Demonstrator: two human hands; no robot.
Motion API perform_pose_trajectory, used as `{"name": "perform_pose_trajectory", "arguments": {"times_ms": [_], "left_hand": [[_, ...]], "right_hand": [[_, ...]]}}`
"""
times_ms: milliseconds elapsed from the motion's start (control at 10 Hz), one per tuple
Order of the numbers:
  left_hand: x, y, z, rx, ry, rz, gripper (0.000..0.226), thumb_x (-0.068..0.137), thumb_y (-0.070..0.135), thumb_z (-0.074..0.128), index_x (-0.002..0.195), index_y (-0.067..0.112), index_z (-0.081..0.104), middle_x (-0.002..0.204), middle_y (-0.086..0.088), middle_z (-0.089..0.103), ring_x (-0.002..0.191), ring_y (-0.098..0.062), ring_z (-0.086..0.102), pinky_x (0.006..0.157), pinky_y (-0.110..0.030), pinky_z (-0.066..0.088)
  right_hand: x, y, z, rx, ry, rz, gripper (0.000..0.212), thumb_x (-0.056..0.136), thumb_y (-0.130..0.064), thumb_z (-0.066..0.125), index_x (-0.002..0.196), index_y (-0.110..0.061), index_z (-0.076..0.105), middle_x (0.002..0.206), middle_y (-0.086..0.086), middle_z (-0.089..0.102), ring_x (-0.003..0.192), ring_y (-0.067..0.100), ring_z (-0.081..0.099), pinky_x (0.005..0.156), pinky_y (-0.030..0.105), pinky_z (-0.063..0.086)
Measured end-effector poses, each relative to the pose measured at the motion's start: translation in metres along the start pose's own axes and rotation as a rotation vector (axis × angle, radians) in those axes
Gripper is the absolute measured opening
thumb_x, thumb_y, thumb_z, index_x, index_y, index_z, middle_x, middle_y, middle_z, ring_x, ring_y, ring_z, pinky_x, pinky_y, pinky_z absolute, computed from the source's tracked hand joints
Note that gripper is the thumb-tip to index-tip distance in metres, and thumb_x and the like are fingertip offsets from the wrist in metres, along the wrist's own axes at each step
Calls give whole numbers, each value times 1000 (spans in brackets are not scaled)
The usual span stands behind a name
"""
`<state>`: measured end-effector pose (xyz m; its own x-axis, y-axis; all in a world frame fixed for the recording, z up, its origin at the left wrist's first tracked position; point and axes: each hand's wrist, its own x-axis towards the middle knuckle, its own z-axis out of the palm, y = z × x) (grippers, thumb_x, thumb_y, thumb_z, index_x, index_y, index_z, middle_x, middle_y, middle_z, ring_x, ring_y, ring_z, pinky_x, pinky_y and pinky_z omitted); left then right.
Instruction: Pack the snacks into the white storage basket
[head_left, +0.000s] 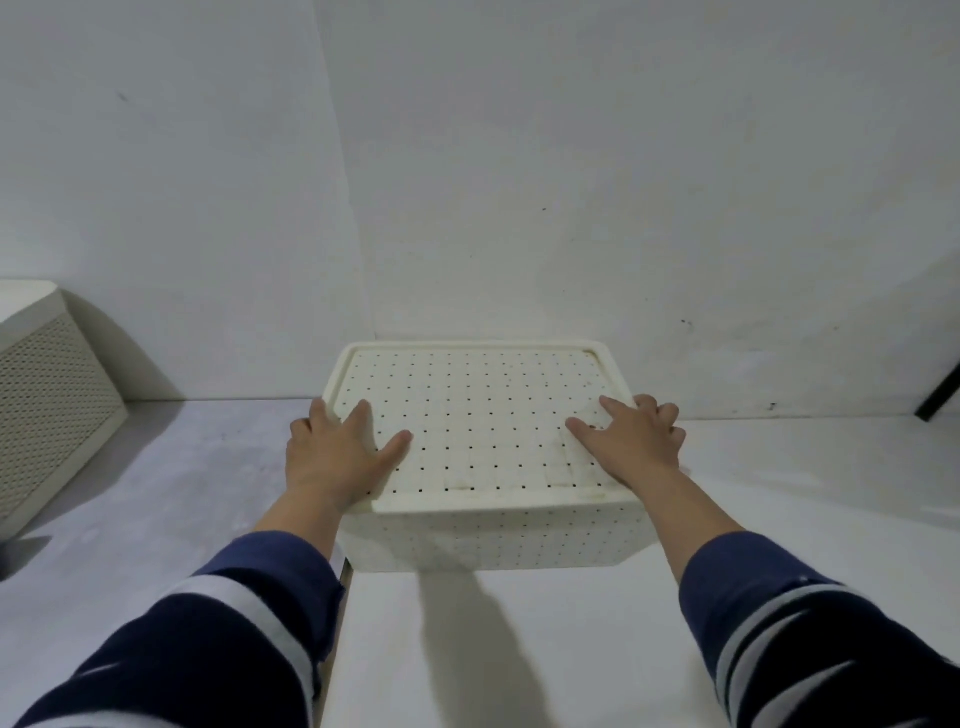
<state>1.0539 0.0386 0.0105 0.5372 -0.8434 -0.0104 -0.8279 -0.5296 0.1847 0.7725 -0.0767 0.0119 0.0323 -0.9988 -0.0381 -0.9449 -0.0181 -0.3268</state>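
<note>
A white storage basket (493, 540) with small perforations stands on a white surface against the wall, and a perforated lid (478, 415) covers its top. My left hand (337, 447) lies on the lid's left edge, fingers spread, the outer ones over the rim. My right hand (636, 441) lies on the lid's right edge, thumb and forefinger flat on top, the other fingers curled over the side. No snacks are in view; the inside of the basket is hidden by the lid.
A second perforated cream basket (47, 415) stands at the far left against the wall. A dark slanted bar (940, 400) shows at the right edge. The white surface (519, 649) stretches toward me, with a seam below the basket's left corner.
</note>
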Motion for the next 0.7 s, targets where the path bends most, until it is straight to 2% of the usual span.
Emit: {"name": "perform_pose_trajectory", "arguments": {"times_ms": [300, 500, 600, 700], "left_hand": [[8, 10, 3, -34, 21, -23, 65, 79, 74, 40, 128, 32, 42, 150, -17, 22, 129, -40, 30, 102, -46, 34], [17, 10, 3, -4, -74, -5, 69, 78, 78, 37, 131, 32, 40, 149, -21, 20, 131, -41, 30, 105, -48, 32], [26, -1, -26, -387, -139, -23, 74, 84, 66, 51, 147, 32, 32, 158, -15, 13, 146, -33, 15, 116, -48, 19], [14, -27, -42, -661, 171, -37, 69, 91, 49, 53, 151, 29, 25, 161, -8, 14, 149, -24, 8, 119, -46, 10]], "right_hand": [[12, 3, -1, 101, 66, 53, 71, 78, -67, 55, 138, -30, 49, 143, 4, 38, 130, 28, 28, 105, 40, 28], [18, 9, -1, 57, 0, 27, 76, 79, -72, 49, 142, -30, 41, 143, 4, 31, 130, 29, 26, 102, 45, 33], [15, 10, -12, 59, -74, -2, 77, 81, -70, 48, 145, -30, 36, 147, 5, 26, 133, 30, 24, 105, 46, 31], [10, 17, -33, 8, -113, -38, 80, 83, -67, 49, 151, -34, 19, 158, 4, 14, 140, 34, 19, 110, 47, 27]]}}
